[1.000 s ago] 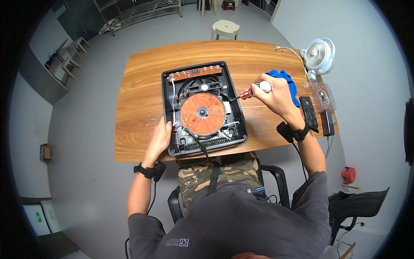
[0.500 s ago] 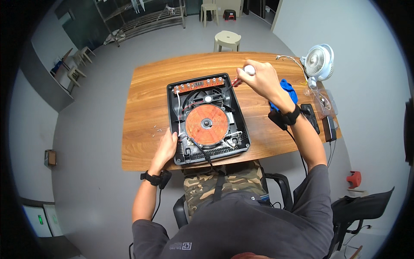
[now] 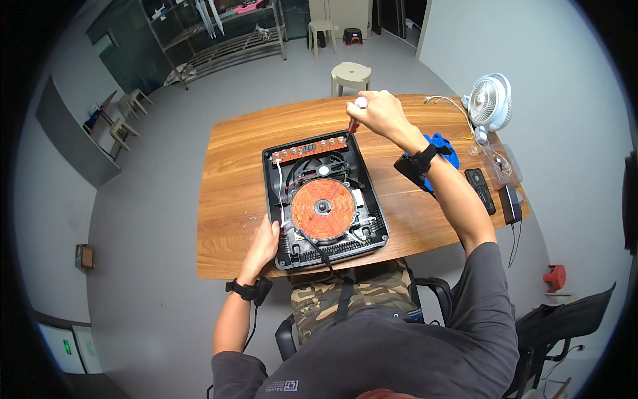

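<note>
An opened induction cooker [image 3: 274, 219] lies on the wooden table, its black shell showing the insides. In it sit a round copper-coloured coil [image 3: 302, 207], a black fan [image 3: 339, 161] and an orange control board [image 3: 310, 147] along the far end. My right hand [image 3: 381, 114] is closed round a screwdriver [image 3: 353, 125] with a red and white handle. Held nearly upright, it points down at the board's right end; whether its tip touches a screw is too small to tell. My left hand [image 3: 265, 244] grips the shell's left edge, thumb on the rim.
Several small screws [image 3: 250, 217] lie left of the cooker. Toward the right are a blue cloth [image 3: 441, 150], a black phone-like device [image 3: 480, 191], a clear plastic box [image 3: 500, 166], a black box with cables [image 3: 510, 203] and a white fan [image 3: 490, 101]. A stool [image 3: 351, 74] stands beyond the table.
My right hand has come left with the screwdriver, which has gone from slanted to nearly upright over the board's right end. My left hand stays on the shell's edge. The whole view has shifted slightly.
</note>
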Tool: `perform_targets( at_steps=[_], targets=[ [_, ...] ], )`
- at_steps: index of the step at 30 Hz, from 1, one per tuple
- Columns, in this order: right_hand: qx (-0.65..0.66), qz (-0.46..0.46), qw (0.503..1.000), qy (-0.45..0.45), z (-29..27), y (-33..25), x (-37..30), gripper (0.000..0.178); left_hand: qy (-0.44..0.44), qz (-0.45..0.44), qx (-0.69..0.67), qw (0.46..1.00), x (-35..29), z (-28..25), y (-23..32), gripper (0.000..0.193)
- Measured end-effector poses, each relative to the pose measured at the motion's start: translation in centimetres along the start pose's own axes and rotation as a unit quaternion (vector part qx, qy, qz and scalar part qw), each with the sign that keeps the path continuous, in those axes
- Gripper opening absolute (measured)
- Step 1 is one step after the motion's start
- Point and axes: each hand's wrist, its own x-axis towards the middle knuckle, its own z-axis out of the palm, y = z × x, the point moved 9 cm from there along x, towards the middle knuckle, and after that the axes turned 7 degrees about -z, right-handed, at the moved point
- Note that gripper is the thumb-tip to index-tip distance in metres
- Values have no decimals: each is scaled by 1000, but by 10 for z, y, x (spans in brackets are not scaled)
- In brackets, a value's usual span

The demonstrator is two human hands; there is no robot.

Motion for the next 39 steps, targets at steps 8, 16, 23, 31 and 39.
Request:
perform_targets(
  at_steps=[8,16,23,31,39],
  targets=[
    [-13,4,1000,-11,16,11,4,46,3,4,-7,1000,0,0,2,40],
    [-10,9,1000,-16,19,11,6,48,14,23,-9,1000,-4,-3,7,39],
    [-14,8,1000,-15,18,13,6,48,8,17,-7,1000,-1,-1,5,40],
    [-12,12,1000,-16,20,15,8,48,15,23,-12,1000,-1,-2,4,40],
    [-23,14,1000,-8,19,14,8,47,3,-4,9,1000,0,-1,0,39]
  ],
)
